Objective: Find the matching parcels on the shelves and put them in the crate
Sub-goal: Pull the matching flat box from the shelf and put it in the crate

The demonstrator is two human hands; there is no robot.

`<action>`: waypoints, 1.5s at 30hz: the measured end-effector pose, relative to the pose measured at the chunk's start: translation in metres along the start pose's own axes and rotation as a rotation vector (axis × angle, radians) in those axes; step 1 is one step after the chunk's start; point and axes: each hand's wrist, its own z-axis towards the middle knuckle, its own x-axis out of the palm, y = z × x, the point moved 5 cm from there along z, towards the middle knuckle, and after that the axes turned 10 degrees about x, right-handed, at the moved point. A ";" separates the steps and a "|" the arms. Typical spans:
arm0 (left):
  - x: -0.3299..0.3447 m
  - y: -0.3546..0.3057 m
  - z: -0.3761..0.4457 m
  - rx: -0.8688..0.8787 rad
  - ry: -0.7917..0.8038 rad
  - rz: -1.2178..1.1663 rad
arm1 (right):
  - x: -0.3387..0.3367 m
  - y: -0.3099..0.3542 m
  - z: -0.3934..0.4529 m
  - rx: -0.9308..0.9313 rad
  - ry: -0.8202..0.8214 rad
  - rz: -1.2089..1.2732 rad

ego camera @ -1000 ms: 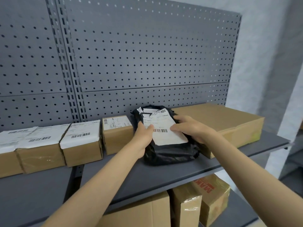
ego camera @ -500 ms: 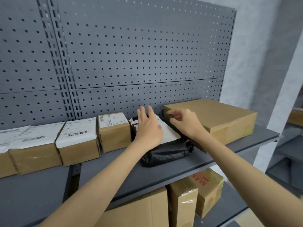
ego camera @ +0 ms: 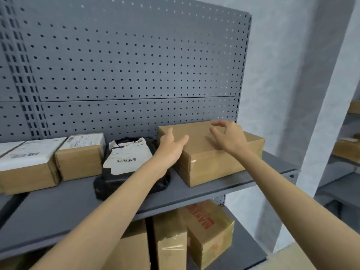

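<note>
A large plain cardboard box [ego camera: 218, 162] lies flat at the right end of the grey shelf [ego camera: 78, 207]. My left hand [ego camera: 171, 147] is open at the box's left edge, fingers spread. Over the box's top hovers my right hand [ego camera: 228, 136], its fingers curled and apart, holding nothing. Left of the box lies a black plastic mailer bag [ego camera: 126, 172] with a white barcode label, no hand on it. Further left stand a small labelled box [ego camera: 81, 156] and a wider labelled box [ego camera: 25, 168]. No crate is in view.
A perforated grey back panel [ego camera: 136, 65] rises behind the shelf. Below it, taped cardboard boxes [ego camera: 210, 230] stand on the lower shelf, one with red print. Another shelf unit with boxes [ego camera: 346, 151] shows at the far right past a pale wall.
Both hands left the black mailer bag and moved right to the large cardboard box. The bag stays on the shelf, and my view has swung to the right.
</note>
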 end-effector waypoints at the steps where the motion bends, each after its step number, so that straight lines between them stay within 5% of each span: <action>1: 0.005 0.001 0.001 -0.031 -0.045 -0.013 | -0.004 -0.008 0.006 -0.004 0.000 -0.003; 5: 0.020 0.004 0.002 -0.122 -0.199 -0.120 | -0.022 -0.040 0.030 0.019 -0.035 -0.081; 10: 0.031 0.010 -0.007 -0.285 -0.257 -0.183 | -0.021 -0.069 0.048 0.113 0.184 -0.177; 16: 0.031 0.000 -0.010 -0.357 -0.329 -0.220 | -0.022 -0.075 0.051 0.107 0.215 -0.200; 22: 0.026 -0.055 -0.008 -0.183 -0.300 -0.261 | -0.035 -0.082 0.055 0.170 0.342 0.194; 29: 0.010 -0.132 -0.003 0.104 -0.355 -0.045 | -0.031 -0.071 0.041 0.231 0.583 0.496; 38: 0.012 -0.149 0.004 0.248 -0.312 0.139 | -0.016 -0.073 0.004 0.324 0.795 0.574; 45: 0.039 -0.145 0.010 0.361 -0.294 0.118 | -0.086 -0.014 0.016 -0.008 0.472 0.801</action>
